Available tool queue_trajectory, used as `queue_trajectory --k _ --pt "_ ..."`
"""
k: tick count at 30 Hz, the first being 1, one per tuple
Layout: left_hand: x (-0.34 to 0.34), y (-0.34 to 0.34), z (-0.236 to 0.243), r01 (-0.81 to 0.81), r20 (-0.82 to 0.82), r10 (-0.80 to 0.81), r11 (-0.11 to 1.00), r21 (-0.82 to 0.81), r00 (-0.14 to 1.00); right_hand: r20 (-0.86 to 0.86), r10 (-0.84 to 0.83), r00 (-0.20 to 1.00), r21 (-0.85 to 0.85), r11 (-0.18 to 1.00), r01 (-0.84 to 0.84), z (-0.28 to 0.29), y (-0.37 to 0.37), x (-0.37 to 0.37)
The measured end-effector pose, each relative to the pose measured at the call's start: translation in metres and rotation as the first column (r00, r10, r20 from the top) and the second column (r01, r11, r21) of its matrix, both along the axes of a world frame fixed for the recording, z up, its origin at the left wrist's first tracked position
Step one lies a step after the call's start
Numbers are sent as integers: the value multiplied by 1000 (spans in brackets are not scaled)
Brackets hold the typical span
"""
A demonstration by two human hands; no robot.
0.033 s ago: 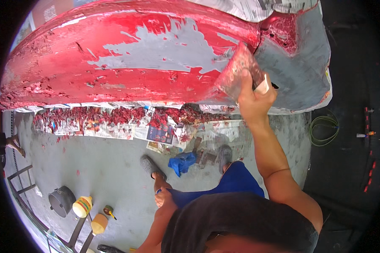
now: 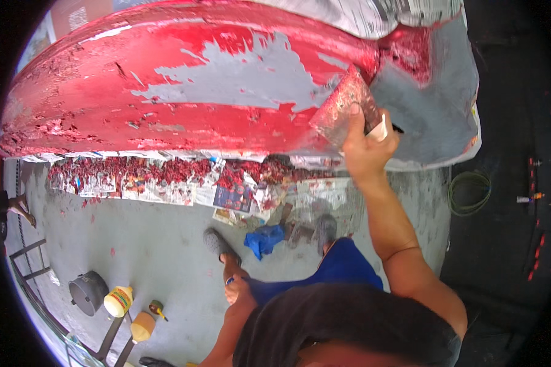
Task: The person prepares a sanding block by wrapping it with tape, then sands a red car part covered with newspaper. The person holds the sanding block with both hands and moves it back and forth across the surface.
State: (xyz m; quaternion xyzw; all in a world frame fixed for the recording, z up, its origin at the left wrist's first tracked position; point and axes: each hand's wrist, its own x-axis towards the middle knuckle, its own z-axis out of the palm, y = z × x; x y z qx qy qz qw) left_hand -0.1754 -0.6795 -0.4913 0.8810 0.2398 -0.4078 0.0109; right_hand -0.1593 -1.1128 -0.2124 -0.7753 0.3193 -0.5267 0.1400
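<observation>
In my right hand is a broad scraper, gripped with my thumb laid along its face. Red residue coats the wide triangular blade. Its edge lies at the curved red body panel, beside a grey patch with ragged borders and close to a larger grey area at the right. Flaking red paint shows in several spots on the panel. My left hand is down at my left leg, its fingers wrapped around it near the hem of the blue shorts.
Newspaper below the panel carries heaps of red paint scraps. A blue cloth lies between my feet. A dark bucket, a yellow-white jug and a tan jug stand left. A coiled hose lies right. Another person's foot shows far left.
</observation>
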Motion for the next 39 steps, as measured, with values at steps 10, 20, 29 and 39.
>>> queue_trajectory --k 10,20,29,39 --pt "-2 -1 10 -23 22 23 1000 0 999 99 49 994 -35 998 -46 9 1 24" --pt "8 1 4 -15 33 15 1000 -18 999 123 10 992 64 998 -18 23 5 9" --pt "15 2 2 -2 21 3 1000 -17 1000 146 69 987 200 975 -97 15 8 15" --pt "20 -3 -3 -31 2 31 1000 0 1000 151 154 977 96 981 -169 28 3 26"
